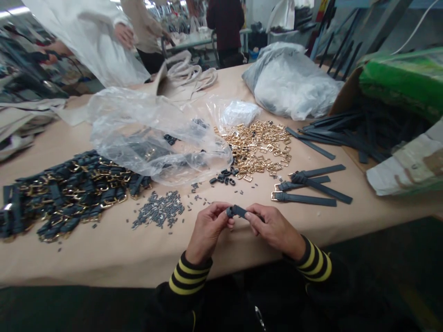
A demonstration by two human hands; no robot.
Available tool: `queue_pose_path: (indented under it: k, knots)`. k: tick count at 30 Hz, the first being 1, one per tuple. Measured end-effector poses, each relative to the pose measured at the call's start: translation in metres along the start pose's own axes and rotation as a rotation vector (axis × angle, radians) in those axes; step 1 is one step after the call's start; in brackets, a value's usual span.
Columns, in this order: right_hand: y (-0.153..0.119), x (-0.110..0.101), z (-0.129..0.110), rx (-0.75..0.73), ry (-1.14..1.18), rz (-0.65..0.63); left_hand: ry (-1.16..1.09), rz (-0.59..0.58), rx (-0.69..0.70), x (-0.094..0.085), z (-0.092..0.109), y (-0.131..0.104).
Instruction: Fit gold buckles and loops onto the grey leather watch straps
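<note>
Above the table's front edge, a short dark grey strap (239,211) is pinched between both hands. My left hand (208,230) grips its left end, where a small dark loop shows at the fingertips. The right part is held by the thumb and fingers of my right hand (277,230); whether a buckle is on it I cannot tell. Right of the hands lie several dark straps (308,199) with gold buckles at their left ends. Small dark keeper loops (224,177) and a heap of loose gold buckles (259,145) are just beyond the hands.
At left sit a pile of buckled straps (76,184) and many tiny dark pieces (161,210). A clear plastic bag (155,133) spreads across the middle. Further right are a stuffed bag (294,80) and an open box with long dark strips (367,129). Other people stand behind the table.
</note>
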State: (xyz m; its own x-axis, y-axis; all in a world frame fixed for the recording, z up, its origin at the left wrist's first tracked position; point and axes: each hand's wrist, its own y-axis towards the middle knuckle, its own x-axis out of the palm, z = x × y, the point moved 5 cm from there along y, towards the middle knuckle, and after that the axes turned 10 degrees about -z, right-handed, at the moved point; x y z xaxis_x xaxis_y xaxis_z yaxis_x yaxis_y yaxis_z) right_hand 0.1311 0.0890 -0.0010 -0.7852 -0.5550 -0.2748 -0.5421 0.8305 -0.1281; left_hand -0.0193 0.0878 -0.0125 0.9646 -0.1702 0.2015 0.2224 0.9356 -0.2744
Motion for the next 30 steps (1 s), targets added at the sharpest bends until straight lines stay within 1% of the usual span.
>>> queue_pose_path:
  k: [3, 6, 9, 11, 14, 17, 18, 20, 22, 23, 24, 26, 28, 29, 30]
  knots:
    - [-0.004, -0.001, -0.006, 0.003, -0.232, -0.016, 0.108, 0.011, 0.013, 0.004, 0.001, -0.005]
    - [-0.009, -0.003, -0.012, 0.003, -0.409, -0.06, 0.306, 0.055, 0.042, 0.01, 0.0, -0.011]
    - [-0.012, -0.003, -0.014, 0.001, -0.44, -0.076, 0.514, 0.143, 0.157, 0.018, -0.003, -0.021]
    - [-0.014, 0.001, -0.012, 0.004, -0.364, -0.073, 0.576, 0.196, 0.22, 0.023, -0.006, -0.028]
    - [-0.015, 0.008, -0.007, -0.002, -0.18, -0.052, 0.56, 0.223, 0.241, 0.03, -0.01, -0.033]
    - [-0.014, 0.012, -0.002, -0.045, -0.061, -0.013, 0.442, 0.205, 0.209, 0.035, -0.013, -0.03]
    - [-0.014, 0.013, 0.0, -0.06, -0.046, -0.01, 0.378, 0.206, 0.2, 0.035, -0.014, -0.029]
    - [-0.013, 0.015, 0.003, -0.075, -0.042, -0.021, 0.285, 0.252, 0.207, 0.032, -0.016, -0.027]
    - [-0.013, 0.015, 0.006, -0.071, -0.057, -0.036, 0.298, 0.306, 0.225, 0.026, -0.017, -0.027]
    - [-0.014, 0.014, 0.007, -0.066, -0.065, -0.032, 0.329, 0.306, 0.221, 0.024, -0.017, -0.026]
    - [-0.014, 0.013, 0.008, -0.062, -0.068, -0.022, 0.352, 0.274, 0.2, 0.024, -0.018, -0.025]
    - [-0.014, 0.011, 0.008, -0.066, -0.047, -0.003, 0.331, 0.13, 0.113, 0.026, -0.022, -0.022]
    - [-0.014, 0.009, 0.006, -0.086, -0.008, -0.005, 0.258, -0.003, 0.026, 0.03, -0.025, -0.021]
    - [-0.013, 0.009, 0.004, -0.095, -0.004, -0.017, 0.241, -0.04, 0.003, 0.032, -0.024, -0.021]
    - [-0.012, 0.008, 0.003, -0.102, -0.017, -0.031, 0.254, -0.049, -0.001, 0.033, -0.022, -0.021]
